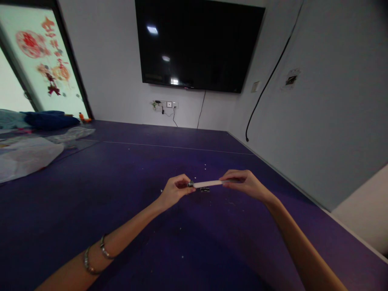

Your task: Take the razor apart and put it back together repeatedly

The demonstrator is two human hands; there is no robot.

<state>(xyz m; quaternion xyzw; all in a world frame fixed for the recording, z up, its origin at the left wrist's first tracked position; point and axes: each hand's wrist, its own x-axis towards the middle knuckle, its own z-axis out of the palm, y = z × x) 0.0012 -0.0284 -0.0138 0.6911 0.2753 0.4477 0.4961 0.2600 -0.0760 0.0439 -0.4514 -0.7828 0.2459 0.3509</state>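
Take the pale stick (209, 184) as the middle of a clock: it lies nearly level between the two hands, over the purple floor (136, 250), a little below the centre of the view. At nine o'clock the left hand (174, 190) has its thumb and fingers pinched on the stick's dark end. At three o'clock the right hand (247, 184) grips the other end between thumb and fingers, where a greyish stretch shows. Just beneath the stick, at six o'clock, sits a small black thing (205, 189), too small to make out. Small white specks are scattered around on the floor. Toward eight o'clock, two bracelets (90, 262) circle the left forearm. Well apart from the hands, a white plastic sheet (30, 155) lies around nine o'clock, and a door (68, 44) with red decorations stands at ten. Wall sockets (169, 104) are at eleven, a big television (197, 44) hangs at twelve, and a black cable (266, 83) runs down the wall at one.
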